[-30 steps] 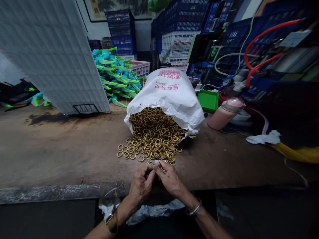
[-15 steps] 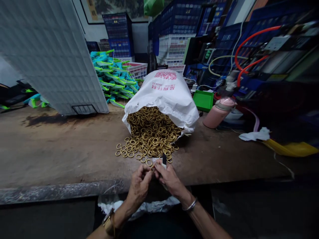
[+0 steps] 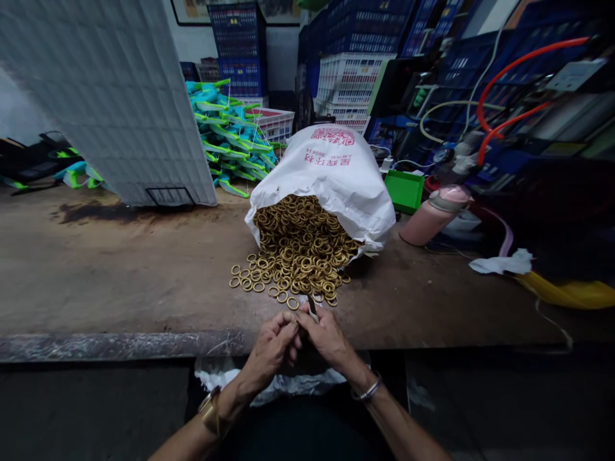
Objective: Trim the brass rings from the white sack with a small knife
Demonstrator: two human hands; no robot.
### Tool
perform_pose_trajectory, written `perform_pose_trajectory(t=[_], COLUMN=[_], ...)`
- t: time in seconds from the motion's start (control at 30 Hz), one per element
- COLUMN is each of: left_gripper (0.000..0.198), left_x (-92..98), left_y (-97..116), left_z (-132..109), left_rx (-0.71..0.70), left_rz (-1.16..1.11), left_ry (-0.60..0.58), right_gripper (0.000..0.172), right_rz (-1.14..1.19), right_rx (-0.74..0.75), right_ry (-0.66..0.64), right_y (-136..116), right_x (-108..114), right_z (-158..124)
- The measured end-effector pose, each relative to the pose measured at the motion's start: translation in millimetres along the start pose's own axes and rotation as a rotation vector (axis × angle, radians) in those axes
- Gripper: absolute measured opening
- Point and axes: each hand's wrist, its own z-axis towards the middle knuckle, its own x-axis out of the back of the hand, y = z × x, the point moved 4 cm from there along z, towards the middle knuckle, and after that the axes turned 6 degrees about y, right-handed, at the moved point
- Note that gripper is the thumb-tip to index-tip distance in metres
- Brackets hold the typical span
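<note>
A white sack (image 3: 336, 179) with red print lies on its side on the brown workbench (image 3: 120, 282). Several brass-coloured rings (image 3: 298, 250) spill from its mouth toward me. My left hand (image 3: 273, 349) and my right hand (image 3: 327, 336) meet at the bench's front edge, just below the nearest rings. Both are closed in a pinch, fingertips touching. A small dark strip (image 3: 312, 308) sticks up from my right hand's fingers. What my left hand pinches is too small to make out.
A grey panel (image 3: 110, 96) leans at the back left, beside a heap of teal and green pieces (image 3: 230, 141). Blue and white crates (image 3: 355, 57) stack behind. A green box (image 3: 406, 191), a pink bottle (image 3: 432, 218), red hoses (image 3: 504, 83) and white cloth (image 3: 504, 264) lie right. White plastic (image 3: 283, 387) hangs below the bench edge.
My hands have stayed pinched together at the bench edge, with small finger shifts. The dark strip tilted upright and then leaned again. The view itself shifted slightly.
</note>
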Motion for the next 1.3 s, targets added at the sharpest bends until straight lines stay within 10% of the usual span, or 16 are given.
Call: perform_pose_trajectory(t=[0.2, 0.53, 1.13, 1.3], left_gripper=[0.028, 0.026, 0.026, 0.023], left_x=[4.6, 7.1, 16.4, 30.4], left_y=[-3.7, 4.3, -0.5, -5.6], left_z=[2.9, 6.1, -22.4, -13.3], left_rx=[0.035, -0.055, 0.033, 0.092], left_rz=[-0.214, 0.039, -0.177, -0.429], left_ry=[0.000, 0.108, -0.093, 0.037], right_gripper=[0.028, 0.032, 0.032, 0.028], right_rz=[-0.183, -0.849, -1.042, -1.030], right_rx=[0.089, 0.257, 0.111, 0.179], right_ry=[0.063, -0.084, 0.050, 0.130], right_y=[3.3, 3.8, -2.5, -4.3], right_x=[8.4, 4.6, -2.1, -9.2], right_z=[4.2, -7.9, 2.9, 7.6])
